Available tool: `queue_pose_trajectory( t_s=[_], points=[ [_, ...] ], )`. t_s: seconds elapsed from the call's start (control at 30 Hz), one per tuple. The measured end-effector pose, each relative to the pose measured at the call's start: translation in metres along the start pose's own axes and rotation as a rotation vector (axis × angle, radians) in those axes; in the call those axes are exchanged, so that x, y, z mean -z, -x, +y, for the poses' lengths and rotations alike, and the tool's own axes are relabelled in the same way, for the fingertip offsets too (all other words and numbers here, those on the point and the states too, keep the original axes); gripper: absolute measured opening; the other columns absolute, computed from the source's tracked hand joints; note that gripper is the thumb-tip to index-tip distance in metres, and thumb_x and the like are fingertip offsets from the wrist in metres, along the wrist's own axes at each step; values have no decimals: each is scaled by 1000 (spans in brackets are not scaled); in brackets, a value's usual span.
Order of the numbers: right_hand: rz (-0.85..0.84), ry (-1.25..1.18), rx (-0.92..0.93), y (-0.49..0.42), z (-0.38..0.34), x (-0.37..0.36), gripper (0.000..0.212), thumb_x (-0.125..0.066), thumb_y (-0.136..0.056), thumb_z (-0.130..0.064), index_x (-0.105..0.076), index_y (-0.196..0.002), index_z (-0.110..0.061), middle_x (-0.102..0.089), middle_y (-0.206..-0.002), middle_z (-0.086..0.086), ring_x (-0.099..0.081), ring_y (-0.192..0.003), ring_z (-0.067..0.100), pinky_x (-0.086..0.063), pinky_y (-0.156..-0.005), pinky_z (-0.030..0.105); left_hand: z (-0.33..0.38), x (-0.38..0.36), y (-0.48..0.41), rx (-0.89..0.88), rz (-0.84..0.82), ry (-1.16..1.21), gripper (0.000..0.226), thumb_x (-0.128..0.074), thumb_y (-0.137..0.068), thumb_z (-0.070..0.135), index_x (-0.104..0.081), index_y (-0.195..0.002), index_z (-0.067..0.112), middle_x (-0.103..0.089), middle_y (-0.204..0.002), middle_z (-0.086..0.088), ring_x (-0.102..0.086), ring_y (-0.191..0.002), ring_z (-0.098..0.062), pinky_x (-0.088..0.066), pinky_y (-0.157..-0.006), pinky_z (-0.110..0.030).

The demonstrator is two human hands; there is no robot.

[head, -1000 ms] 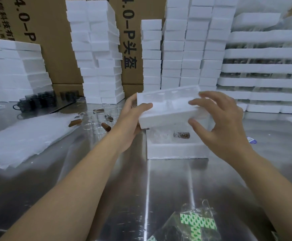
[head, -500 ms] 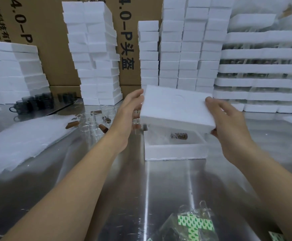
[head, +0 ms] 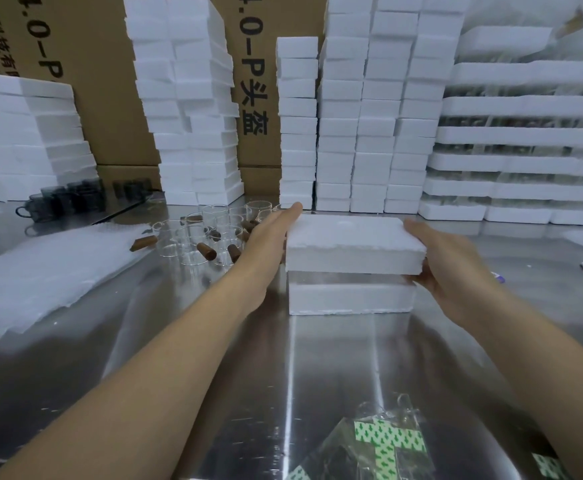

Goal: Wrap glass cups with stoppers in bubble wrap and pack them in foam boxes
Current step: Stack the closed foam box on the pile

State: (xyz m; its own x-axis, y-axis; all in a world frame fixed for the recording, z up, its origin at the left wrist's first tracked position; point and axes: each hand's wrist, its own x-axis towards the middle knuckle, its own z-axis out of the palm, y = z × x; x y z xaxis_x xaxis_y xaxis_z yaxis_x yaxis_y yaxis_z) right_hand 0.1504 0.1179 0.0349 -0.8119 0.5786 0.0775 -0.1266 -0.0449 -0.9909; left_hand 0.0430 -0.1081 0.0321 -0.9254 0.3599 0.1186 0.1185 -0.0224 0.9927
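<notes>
From the head camera, the left hand [head: 269, 233] lies flat against the left end of the foam lid [head: 349, 244], with its fingers straight and together and pointing away from the person. It presses rather than grasps. The right hand [head: 446, 261] grips the lid's right end, with the thumb over the top edge and the fingers curled underneath.

The lid is a white rectangular slab of grainy foam with a rough, crumbled front edge. It is held level just over the foam box [head: 350, 297], which sits on the table [head: 318, 375] at centre. A thin gap shows between them along the front, and the box's contents are hidden.

The table is brushed metal and streaked with glare. Left of the left hand stands a cluster of clear cylindrical glass cups [head: 207, 233], with brown cylindrical stoppers [head: 207, 251] lying among them. Farther left lies a flat pile of pale, milky bubble wrap [head: 51, 268].

Tall stacks of foam boxes [head: 193, 109] line the back in front of cardboard cartons [head: 110, 81], and dark glass mugs [head: 61, 199] stand at back left. A crinkled clear bag [head: 383, 445] of green-patterned pieces lies nearest the person.
</notes>
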Motion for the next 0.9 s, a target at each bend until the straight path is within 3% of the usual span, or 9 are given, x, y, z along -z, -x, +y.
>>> queue_pose_trajectory(
  t_s=[0.1, 0.17, 0.23, 0.3, 0.37, 0.43, 0.53, 0.73, 0.9],
  points=[
    [8, -1, 18, -2, 1, -1, 26, -73, -95, -38, -74, -101, -12, -74, -69, -4, -68, -57, 9, -58, -58, 28, -7, -1, -2, 67, -103, 36, 58, -70, -70, 74, -78, -118, 43, -74, -133, 13, -60, -137, -20, -34, -126, -50],
    [16, 7, 20, -3, 1, -1, 26, -74, -95, -37, -74, -102, -12, -75, -69, -5, -69, -58, 8, -61, -63, 30, -11, -1, -4, 72, -104, 39, 32, -70, -71, 69, -83, -92, 47, -80, -111, 17, -66, -127, -20, -35, -126, -51],
    [26, 27, 20, -5, 2, 1, 27, -75, -94, -41, -75, -102, -14, -79, -78, -4, -73, -65, 9, -64, -77, 34, -13, -2, -7, 82, -69, 41, 21, -70, -70, 66, -80, -72, 47, -79, -89, 20, -68, -113, -20, -37, -126, -50],
    [42, 80, 19, -8, 5, 3, 32, -75, -89, -48, -77, -102, -18, -81, -100, 2, -75, -86, 17, -61, -97, 41, -13, -3, -8, 95, -49, 29, 27, -73, -65, 66, -80, -76, 42, -79, -87, 15, -70, -107, -24, -41, -122, -46],
    [54, 130, -2, -10, 7, 5, 38, -76, -84, -54, -77, -100, -20, -77, -114, 4, -71, -103, 23, -55, -105, 45, -14, -3, -8, 114, -62, 12, 44, -73, -62, 66, -78, -90, 32, -79, -96, 4, -70, -104, -28, -45, -111, -41],
    [48, 141, -35, -11, 8, 5, 36, -77, -82, -54, -77, -98, -22, -79, -104, -1, -71, -96, 19, -57, -102, 42, -13, -2, -8, 111, -88, 4, 45, -70, -69, 63, -72, -95, 27, -74, -95, -2, -64, -97, -25, -45, -98, -41],
    [18, 121, -65, -12, 9, 5, 33, -79, -81, -51, -78, -97, -23, -80, -85, -10, -72, -86, 16, -58, -92, 36, -10, -1, -9, 109, -64, -2, 47, -70, -69, 60, -67, -101, 26, -68, -97, -4, -59, -97, -24, -44, -95, -42],
    [-64, 77, -84, -7, 8, 5, 37, -81, -78, -52, -79, -103, -25, -75, -80, -9, -71, -76, 16, -55, -76, 33, -13, 3, -5, 72, -117, -12, 57, -70, -59, 67, -63, -101, 29, -66, -95, -1, -58, -92, -24, -39, -88, -43],
    [-88, 38, -67, -8, 9, 7, 38, -81, -78, -50, -78, -108, -27, -74, -92, -7, -69, -86, 18, -56, -79, 37, -15, 3, -7, -18, -128, 17, 30, -72, -65, 62, -61, -76, 37, -61, -77, 9, -54, -76, -19, -32, -70, -40]
  ],
)
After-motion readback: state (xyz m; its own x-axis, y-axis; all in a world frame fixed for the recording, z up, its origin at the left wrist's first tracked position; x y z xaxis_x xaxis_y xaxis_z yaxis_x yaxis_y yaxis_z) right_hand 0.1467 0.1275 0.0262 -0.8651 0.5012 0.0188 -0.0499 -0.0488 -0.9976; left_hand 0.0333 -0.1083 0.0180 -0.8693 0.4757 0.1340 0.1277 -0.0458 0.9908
